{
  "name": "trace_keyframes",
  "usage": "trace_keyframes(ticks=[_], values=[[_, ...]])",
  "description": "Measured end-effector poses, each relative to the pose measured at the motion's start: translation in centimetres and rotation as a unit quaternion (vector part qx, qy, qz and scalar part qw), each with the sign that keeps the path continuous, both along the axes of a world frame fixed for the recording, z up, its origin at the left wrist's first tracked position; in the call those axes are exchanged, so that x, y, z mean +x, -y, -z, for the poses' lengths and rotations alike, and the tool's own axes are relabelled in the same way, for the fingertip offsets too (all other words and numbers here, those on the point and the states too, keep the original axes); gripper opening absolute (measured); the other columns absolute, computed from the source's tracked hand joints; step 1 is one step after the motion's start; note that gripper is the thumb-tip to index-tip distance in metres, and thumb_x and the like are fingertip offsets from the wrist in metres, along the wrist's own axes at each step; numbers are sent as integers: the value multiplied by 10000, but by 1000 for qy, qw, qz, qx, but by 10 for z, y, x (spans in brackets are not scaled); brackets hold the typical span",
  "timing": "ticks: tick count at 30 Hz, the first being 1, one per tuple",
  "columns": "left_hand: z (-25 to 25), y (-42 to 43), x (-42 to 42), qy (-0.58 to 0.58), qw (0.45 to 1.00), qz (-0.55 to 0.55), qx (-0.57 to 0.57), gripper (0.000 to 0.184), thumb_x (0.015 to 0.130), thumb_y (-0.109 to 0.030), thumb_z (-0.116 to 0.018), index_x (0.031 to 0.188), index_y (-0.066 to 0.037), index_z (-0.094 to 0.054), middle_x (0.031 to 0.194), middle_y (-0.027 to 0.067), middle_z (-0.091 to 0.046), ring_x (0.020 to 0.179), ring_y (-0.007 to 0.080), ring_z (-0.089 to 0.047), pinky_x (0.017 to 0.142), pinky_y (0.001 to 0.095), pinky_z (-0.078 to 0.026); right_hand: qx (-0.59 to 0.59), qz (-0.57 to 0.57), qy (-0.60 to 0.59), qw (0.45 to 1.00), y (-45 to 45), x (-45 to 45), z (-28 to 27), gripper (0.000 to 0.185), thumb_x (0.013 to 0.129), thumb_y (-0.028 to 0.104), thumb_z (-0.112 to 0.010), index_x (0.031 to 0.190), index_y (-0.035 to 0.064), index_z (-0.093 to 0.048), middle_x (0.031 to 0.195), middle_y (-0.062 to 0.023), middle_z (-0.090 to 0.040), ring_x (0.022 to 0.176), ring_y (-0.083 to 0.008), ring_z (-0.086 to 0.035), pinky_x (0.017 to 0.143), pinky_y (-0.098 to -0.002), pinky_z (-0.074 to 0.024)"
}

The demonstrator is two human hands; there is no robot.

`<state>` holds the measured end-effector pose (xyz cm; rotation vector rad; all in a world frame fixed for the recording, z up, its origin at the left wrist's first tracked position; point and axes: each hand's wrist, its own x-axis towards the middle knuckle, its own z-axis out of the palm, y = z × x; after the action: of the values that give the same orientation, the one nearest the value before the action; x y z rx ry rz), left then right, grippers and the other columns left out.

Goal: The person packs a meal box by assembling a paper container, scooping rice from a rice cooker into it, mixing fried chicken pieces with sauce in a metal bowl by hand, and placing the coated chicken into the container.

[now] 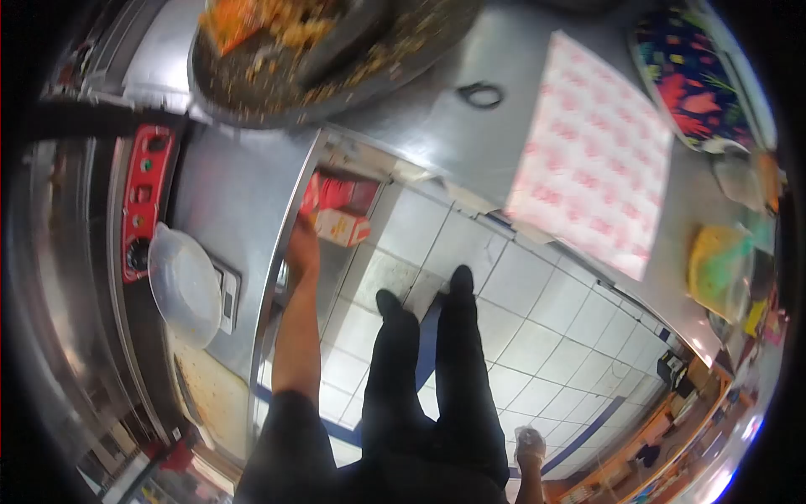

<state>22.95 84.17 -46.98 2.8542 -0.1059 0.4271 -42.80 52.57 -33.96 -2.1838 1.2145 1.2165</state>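
Below the steel counter's edge, my left hand (302,245) reaches in beside a red and white box (342,225); its fingertips are at a red item (313,195), and whether they grip it is too small to tell. My right hand (530,443) hangs low at the bottom right, over the tiled floor, in a clear plastic glove. Its fingers are blurred and look bunched; nothing shows plainly in them. On the counter above lies a white paper sheet with a pink print (592,160).
A large dark pan with food (252,105) stands on the counter at top left. A black ring-shaped object (480,95) lies near the paper. At left are a clear plastic bowl (185,286), a scale (228,300) and a red control panel (144,202). A yellow container (714,269) stands at right.
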Motion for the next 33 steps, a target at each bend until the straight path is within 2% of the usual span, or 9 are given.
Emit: trace_keyframes(ticks=[6, 12, 19, 20, 24, 26, 27, 29, 33], values=[[-176, 76, -176, -132, 976, 169, 35, 193, 953, -219, -620, 874, -54, -685, 679, 169, -659, 599, 397, -652, 578, 498, -528, -33, 164, 165, 972, 32, 119, -59, 486, 901, 494, -673, 1169, 90, -709, 1105, -166, -737, 1055, -379, -681, 951, -477, -519], [-360, 216, -220, -82, 914, 304, -256, 207, 865, -162, -683, 1046, -77, -736, 852, 133, -740, 683, 298, -727, 614, 398, -578, -58, 110, 453, 883, 104, 229, -145, 412, 914, 376, -700, 1173, 56, -704, 1064, -180, -743, 996, -381, -699, 888, -449, -547], [-359, 339, -127, -71, 884, 441, -139, 206, 841, -141, -679, 1037, -75, -686, 937, 137, -726, 822, 333, -716, 695, 436, -578, -118, 68, 727, 673, 259, 409, -275, 403, 972, 286, -652, 1256, -1, -650, 1172, -215, -706, 1052, -358, -691, 929, -425, -534], [-344, 350, -114, -100, 886, 437, -115, 218, 847, -144, -666, 1056, -82, -674, 938, 141, -717, 827, 331, -712, 697, 450, -572, -255, -54, 727, 636, 278, 434, -323, 442, 979, 288, -640, 1342, 37, -620, 1197, -234, -699, 1058, -368, -700, 936, -428, -535], [-305, 367, -90, -148, 853, 463, -189, 443, 879, -86, -582, 1319, -131, -584, 1228, 162, -670, 972, 353, -698, 755, 473, -577, -280, -7, 495, 823, 350, 528, -415, 605, 956, 291, -640, 1477, 39, -465, 1282, -275, -641, 1151, -461, -620, 983, -502, -489], [-367, 356, -93, -143, 860, 459, -171, 619, 874, -73, -574, 1478, -138, -455, 1353, 167, -608, 1004, 376, -688, 782, 470, -583, -349, -160, 625, 680, 424, 547, -352, 480, 957, 272, -636, 1366, 34, -558, 1215, -273, -666, 1119, -467, -626, 955, -524, -488], [-386, 347, -93, -154, 857, 451, -196, 647, 874, -70, -573, 1499, -136, -422, 1366, 167, -596, 1002, 378, -688, 778, 471, -584, -310, -118, 534, 778, 425, 556, -368, 385, 955, 258, -633, 1268, 37, -607, 1138, -278, -674, 1086, -476, -621, 926, -529, -481], [-409, 333, -93, -181, 843, 442, -248, 706, 873, -64, -572, 1542, -132, -357, 1393, 165, -572, 998, 383, -688, 771, 472, -585, -298, -102, 504, 804, 430, 561, -372, 354, 937, 258, -651, 1208, 33, -624, 1096, -282, -668, 1061, -479, -616, 899, -534, -475], [-424, 304, -82, -145, 855, 383, -319, 631, 890, -53, -561, 1501, -99, -407, 1421, 173, -538, 990, 367, -691, 747, 463, -585, -348, -118, 521, 771, 450, 512, -354, 308, 930, 165, -653, 1186, -3, -620, 1104, -268, -665, 1022, -460, -630, 888, -492, -488]])
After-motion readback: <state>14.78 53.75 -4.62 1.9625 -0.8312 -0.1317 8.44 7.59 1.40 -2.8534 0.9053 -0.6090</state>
